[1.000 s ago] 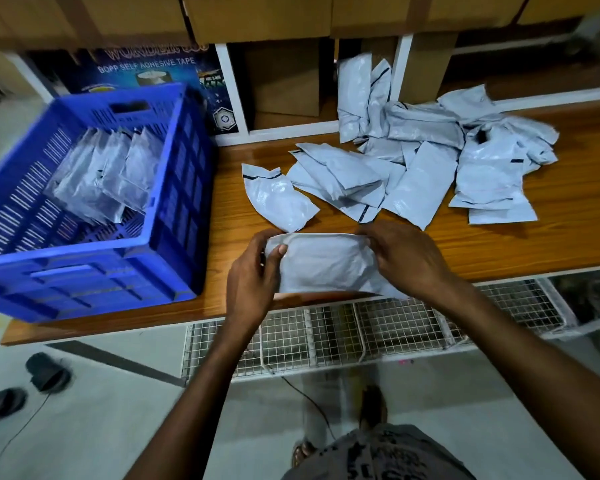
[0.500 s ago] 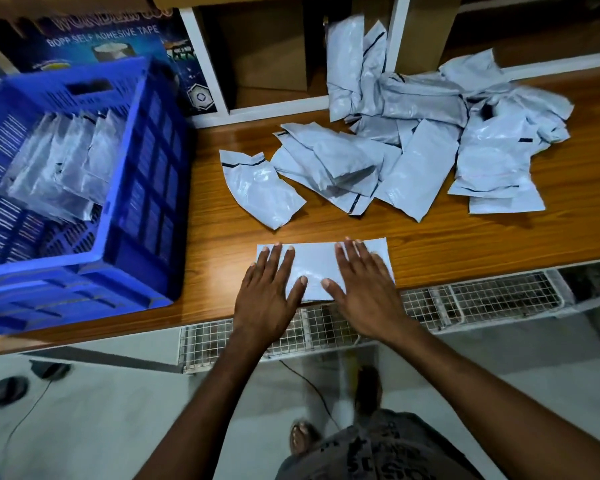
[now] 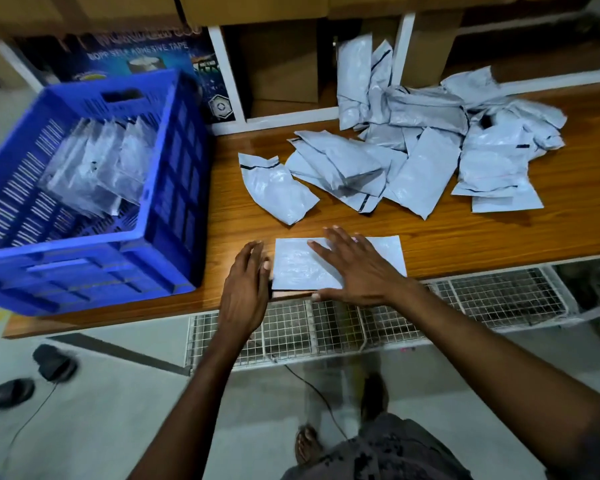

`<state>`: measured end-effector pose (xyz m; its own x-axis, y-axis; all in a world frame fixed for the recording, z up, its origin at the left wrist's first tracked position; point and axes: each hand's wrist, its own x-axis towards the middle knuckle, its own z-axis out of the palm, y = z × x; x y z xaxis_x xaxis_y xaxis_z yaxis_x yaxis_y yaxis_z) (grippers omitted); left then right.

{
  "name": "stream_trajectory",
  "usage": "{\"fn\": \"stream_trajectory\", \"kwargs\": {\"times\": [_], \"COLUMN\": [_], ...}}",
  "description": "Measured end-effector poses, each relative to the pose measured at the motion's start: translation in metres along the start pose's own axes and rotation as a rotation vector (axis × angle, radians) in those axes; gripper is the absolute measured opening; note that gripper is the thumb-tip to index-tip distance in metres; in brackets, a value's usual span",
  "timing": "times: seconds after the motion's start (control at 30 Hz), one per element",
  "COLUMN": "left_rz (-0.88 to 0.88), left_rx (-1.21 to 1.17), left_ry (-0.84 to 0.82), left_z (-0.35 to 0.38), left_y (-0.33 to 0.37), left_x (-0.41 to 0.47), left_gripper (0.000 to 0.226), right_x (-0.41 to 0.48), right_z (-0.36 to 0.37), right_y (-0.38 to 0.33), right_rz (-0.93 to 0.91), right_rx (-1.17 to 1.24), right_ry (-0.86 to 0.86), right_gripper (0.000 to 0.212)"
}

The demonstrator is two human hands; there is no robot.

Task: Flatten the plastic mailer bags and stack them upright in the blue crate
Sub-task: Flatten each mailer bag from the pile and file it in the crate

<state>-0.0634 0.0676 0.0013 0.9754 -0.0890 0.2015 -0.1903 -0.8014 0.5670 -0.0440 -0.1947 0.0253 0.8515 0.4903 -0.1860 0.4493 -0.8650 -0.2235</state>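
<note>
Both palms flat, nothing gripped: right hand (image 3: 357, 268) pressed the mailer bag (image 3: 298, 265) onto the table (image 3: 465, 237) near its front edge, left hand (image 3: 246, 289) just beside the bag's left end. Flattening step; next prob. lift it & stand it upright in blue crate (image 3: 160, 237).

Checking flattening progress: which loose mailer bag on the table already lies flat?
The mailer bag at the table's near edge, under the right hand; the other bags behind it lie crumpled.

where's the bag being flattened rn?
Head view: the bag lies flat at the table's near edge, right of the crate, under the right hand; the left hand is at its left end.
</note>
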Motion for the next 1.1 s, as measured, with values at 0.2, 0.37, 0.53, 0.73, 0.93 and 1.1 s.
{"fn": "stream_trajectory", "kwargs": {"times": [0.2, 0.37, 0.53, 0.73, 0.93, 1.1], "left_rz": [0.056, -0.01, 0.043, 0.065, -0.032, -0.235], "left_rx": [0.184, 0.109, 0.111, 0.193, 0.106, 0.35], "left_ry": [0.0, 0.154, 0.475, 0.782, 0.876, 0.475], "left_z": [-0.01, -0.025, -0.067, -0.125, -0.208, -0.268], "left_y": [-0.016, 0.001, 0.033, 0.042, -0.013, -0.11], "left_x": [-0.027, -0.039, -0.035, -0.02, 0.01, 0.036], "left_gripper": [0.045, 0.039, 0.03, 0.021, 0.031, 0.079], "right_x": [-0.015, -0.042, -0.047, -0.019, 0.04, 0.106], "right_z": [0.029, 0.026, -0.003, -0.068, -0.112, -0.162], "right_y": [-0.007, -0.019, -0.037, -0.089, -0.158, -0.224], "right_rz": [-0.014, -0.028, -0.07, -0.255, -0.349, -0.376], "right_rx": [-0.139, -0.104, 0.06, 0.081, 0.164, 0.446], "right_ry": [0.026, 0.049, 0.248, 0.623, 0.743, 0.769], "right_gripper": [0.085, 0.094, 0.097, 0.083, 0.085, 0.075]}}
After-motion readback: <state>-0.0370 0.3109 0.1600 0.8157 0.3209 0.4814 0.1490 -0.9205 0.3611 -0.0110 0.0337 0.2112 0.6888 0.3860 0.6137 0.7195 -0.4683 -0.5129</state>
